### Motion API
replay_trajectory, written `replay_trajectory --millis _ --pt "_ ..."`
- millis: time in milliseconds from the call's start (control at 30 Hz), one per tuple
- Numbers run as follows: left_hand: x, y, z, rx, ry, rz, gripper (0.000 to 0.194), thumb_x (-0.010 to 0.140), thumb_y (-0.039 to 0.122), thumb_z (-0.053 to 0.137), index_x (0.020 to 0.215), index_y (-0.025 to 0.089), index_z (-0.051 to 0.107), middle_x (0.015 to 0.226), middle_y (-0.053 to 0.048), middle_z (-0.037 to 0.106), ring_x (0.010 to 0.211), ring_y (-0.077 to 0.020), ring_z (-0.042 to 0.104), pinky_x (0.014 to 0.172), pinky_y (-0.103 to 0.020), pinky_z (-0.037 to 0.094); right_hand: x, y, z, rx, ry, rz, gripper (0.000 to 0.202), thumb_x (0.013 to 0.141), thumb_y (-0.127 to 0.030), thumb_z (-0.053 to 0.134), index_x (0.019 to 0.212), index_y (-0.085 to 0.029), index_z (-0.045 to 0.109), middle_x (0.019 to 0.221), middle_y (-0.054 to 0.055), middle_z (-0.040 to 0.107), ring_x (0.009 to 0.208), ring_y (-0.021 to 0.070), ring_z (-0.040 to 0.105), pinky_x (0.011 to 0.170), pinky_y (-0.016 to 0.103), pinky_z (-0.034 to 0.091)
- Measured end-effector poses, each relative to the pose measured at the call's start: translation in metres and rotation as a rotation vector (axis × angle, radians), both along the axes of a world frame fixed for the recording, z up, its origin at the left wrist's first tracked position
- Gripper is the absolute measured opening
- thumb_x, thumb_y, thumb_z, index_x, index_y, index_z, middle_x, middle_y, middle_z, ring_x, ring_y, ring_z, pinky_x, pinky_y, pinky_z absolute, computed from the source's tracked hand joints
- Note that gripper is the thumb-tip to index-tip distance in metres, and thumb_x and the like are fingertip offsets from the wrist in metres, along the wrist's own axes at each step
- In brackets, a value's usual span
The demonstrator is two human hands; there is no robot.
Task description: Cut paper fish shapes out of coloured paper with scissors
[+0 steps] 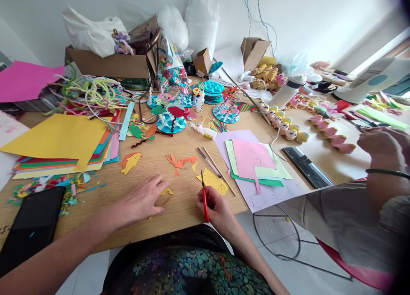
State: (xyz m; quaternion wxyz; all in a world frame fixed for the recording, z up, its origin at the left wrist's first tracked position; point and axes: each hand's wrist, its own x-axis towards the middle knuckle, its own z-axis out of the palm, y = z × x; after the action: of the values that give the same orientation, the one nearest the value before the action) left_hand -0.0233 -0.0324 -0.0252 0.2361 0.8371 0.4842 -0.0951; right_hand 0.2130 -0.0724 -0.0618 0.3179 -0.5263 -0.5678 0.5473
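Clock: read from your seat, 12 straight ahead.
Left hand: your left hand (146, 197), at 11 o'clock, palm down, fingers slightly spread, thumb apart; contact with the yellow scrap (166, 192) at its fingertips cannot be told.
Right hand: your right hand (215, 207), at 1 o'clock, closed round the scissors (205, 201).
Scissors: one pair, red handles, dark blades, tips towards 12.
Yellow sheet: one yellow sheet (214, 181), drawn outlines, at 1 o'clock, just beyond your right hand.
Sticks: one slim brush (209, 163) and one wooden stick (221, 173), side by side, slanting from 11 to 5, by the yellow sheet.
Cut-outs: one yellow fish (130, 163), partly over an orange piece (124, 161), at 11 o'clock; orange scraps (181, 161) at 12.
Paper: coloured stack (60, 137) at 10 o'clock; pink sheet (251, 157) between 1 and 2, over green and lilac sheets.
Phone: black phone (35, 226), at 9 o'clock on the worktop (179, 220).
Co-worker: another person's hands (382, 145), at 2 o'clock.
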Motion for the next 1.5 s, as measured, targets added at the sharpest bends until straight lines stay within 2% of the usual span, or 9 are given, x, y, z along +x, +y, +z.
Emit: replay_trajectory --millis 367,667,833,967,1033,1100,1233,1367,1500 --pt "0.004 0.023 -0.018 0.143 -0.018 0.054 0.026 0.082 0.005 0.039 0.084 0.020 0.061 0.092 -0.009 0.067 0.088 -0.0249 0.066 0.078 -0.036 0.052 0.001 -0.002 -0.005 -0.003 0.158 -0.037 0.011 0.075 -0.024 0.057 0.081 -0.020 0.049 0.069 -0.004 0.047 0.058 0.0105 0.041 0.052 0.022 0.033" --pt "0.025 0.081 -0.018 0.343 -0.126 0.082 0.023 0.089 0.016 0.040 0.097 0.021 0.061 0.103 -0.010 0.065 0.098 -0.0265 0.062 0.086 -0.038 0.048 0.005 -0.005 -0.011 0.055 0.082 -0.018 0.017 0.076 -0.027 0.060 0.075 -0.021 0.044 0.068 -0.004 0.046 0.060 0.0105 0.041 0.054 0.022 0.035" --pt "0.035 0.077 -0.009 0.446 -0.298 0.125 0.011 0.085 0.026 0.052 0.088 0.021 0.061 0.102 -0.010 0.063 0.102 -0.0288 0.058 0.093 -0.042 0.045 0.031 -0.001 0.007 0.056 -0.036 -0.163 0.014 0.074 -0.029 0.062 0.078 -0.020 0.051 0.071 -0.001 0.054 0.060 0.0121 0.046 0.056 0.025 0.036" --pt "0.052 0.045 -0.005 0.125 -0.615 0.260 0.025 0.085 0.032 0.047 0.063 0.022 0.053 0.079 -0.006 0.063 0.081 -0.0229 0.061 0.080 -0.038 0.048 0.055 0.011 0.018 0.068 -0.238 -0.255 0.014 0.074 -0.026 0.060 0.086 -0.020 0.055 0.066 -0.002 0.055 0.056 0.0132 0.046 0.054 0.025 0.035" --pt "0.063 0.027 -0.007 -0.150 -0.829 0.435 0.017 0.082 0.032 0.050 0.081 0.020 0.062 0.085 -0.006 0.066 0.080 -0.0214 0.063 0.072 -0.035 0.051 0.059 0.017 0.017 0.094 -0.381 -0.246 0.011 0.075 -0.023 0.058 0.085 -0.020 0.054 0.062 -0.003 0.053 0.055 0.0134 0.044 0.053 0.025 0.033" --pt "0.073 0.012 -0.011 -0.353 -0.987 0.629 0.029 0.079 0.033 0.056 0.104 0.020 0.064 0.104 -0.008 0.068 0.087 -0.0213 0.065 0.073 -0.034 0.052 0.059 0.022 0.014 0.125 -0.487 -0.235 0.011 0.075 -0.020 0.055 0.086 -0.021 0.053 0.062 -0.003 0.055 0.055 0.0137 0.045 0.054 0.025 0.033" --pt "0.082 0.000 -0.022 -0.461 -1.096 0.786 0.045 0.074 0.033 0.064 0.117 0.020 0.060 0.134 -0.012 0.058 0.097 -0.0209 0.064 0.079 -0.033 0.053 0.052 0.024 0.008 0.163 -0.651 -0.210 0.023 0.077 -0.018 0.055 0.100 -0.021 0.055 0.081 0.003 0.067 0.069 0.0183 0.057 0.063 0.028 0.038" --pt "0.085 0.005 -0.030 -0.478 -1.044 0.726 0.048 0.074 0.030 0.064 0.121 0.020 0.058 0.139 -0.012 0.054 0.090 -0.0183 0.065 0.075 -0.031 0.053 0.045 0.024 0.009 0.140 -0.792 -0.199 0.031 0.079 -0.017 0.058 0.110 -0.021 0.056 0.107 0.010 0.069 0.090 0.0240 0.063 0.070 0.030 0.040" --pt "0.089 0.007 -0.032 -0.501 -1.048 0.724 0.047 0.073 0.029 0.065 0.119 0.020 0.059 0.138 -0.013 0.053 0.082 -0.0170 0.066 0.069 -0.030 0.053 0.040 0.024 0.009 0.116 -0.838 -0.171 0.030 0.081 -0.017 0.058 0.110 -0.022 0.056 0.111 0.010 0.068 0.094 0.0250 0.064 0.069 0.029 0.040"
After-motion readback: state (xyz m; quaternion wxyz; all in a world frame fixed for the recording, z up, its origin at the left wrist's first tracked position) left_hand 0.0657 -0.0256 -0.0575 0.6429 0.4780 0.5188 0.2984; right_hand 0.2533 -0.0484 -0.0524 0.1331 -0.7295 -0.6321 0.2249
